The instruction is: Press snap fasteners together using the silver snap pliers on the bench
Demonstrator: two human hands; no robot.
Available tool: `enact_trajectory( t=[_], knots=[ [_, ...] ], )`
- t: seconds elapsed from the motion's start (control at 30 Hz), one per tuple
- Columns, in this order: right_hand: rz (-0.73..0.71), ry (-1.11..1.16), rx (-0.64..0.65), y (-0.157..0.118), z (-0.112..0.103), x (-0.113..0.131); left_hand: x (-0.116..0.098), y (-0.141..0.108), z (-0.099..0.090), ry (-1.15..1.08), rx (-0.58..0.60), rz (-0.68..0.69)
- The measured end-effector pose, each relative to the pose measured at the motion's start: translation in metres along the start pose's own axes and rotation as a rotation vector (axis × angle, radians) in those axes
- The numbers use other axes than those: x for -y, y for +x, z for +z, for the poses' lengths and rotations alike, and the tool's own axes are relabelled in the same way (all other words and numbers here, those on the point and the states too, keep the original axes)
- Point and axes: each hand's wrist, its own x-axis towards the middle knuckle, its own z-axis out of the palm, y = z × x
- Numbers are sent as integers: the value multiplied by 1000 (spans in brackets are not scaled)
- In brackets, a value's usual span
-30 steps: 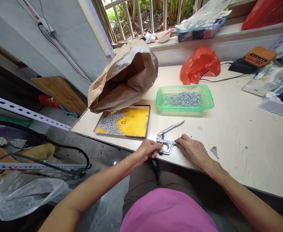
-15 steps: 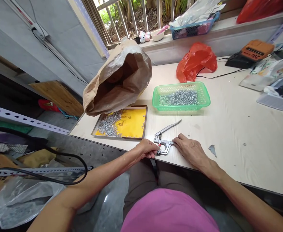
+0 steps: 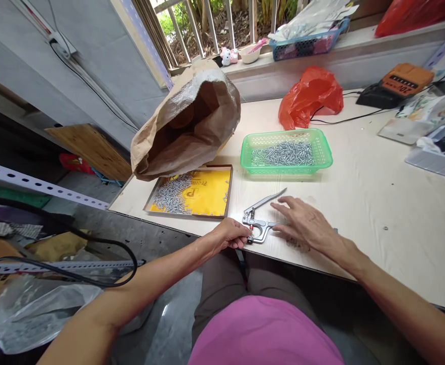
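Note:
A grey metal hand press [image 3: 262,224] with a spring and a raised lever lies on the table near the front edge. My left hand [image 3: 232,234] is closed at its jaw end, fingers pinched beside the red and black tip; whatever small piece is between them is hidden. Over the press's handle end, my right hand [image 3: 308,225] is spread, thumb close to the lower handle and fingers pointing to the lever. Small metal pieces fill part of a green basket [image 3: 286,170] behind the press. More metal pieces lie in a shallow yellow-bottomed tray [image 3: 209,192] to the left.
An open brown paper sack [image 3: 186,126] leans over the tray's back edge. A red plastic bag [image 3: 309,99] sits behind the basket. At the back right are an orange battery on a charger [image 3: 395,86] and a grey tray [image 3: 437,159]. Cables cross the table there.
My right hand has lifted off the lower handle and opened, its fingers now spread toward the lever. My left hand has stayed at the press's jaw end.

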Motion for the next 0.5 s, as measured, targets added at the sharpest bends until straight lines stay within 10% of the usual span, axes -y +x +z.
enact_trajectory(
  t=[0.5],
  knots=[
    [-45,-60,178,28,9,-43,-9,-7,3,-20,-6,-49]
  ],
)
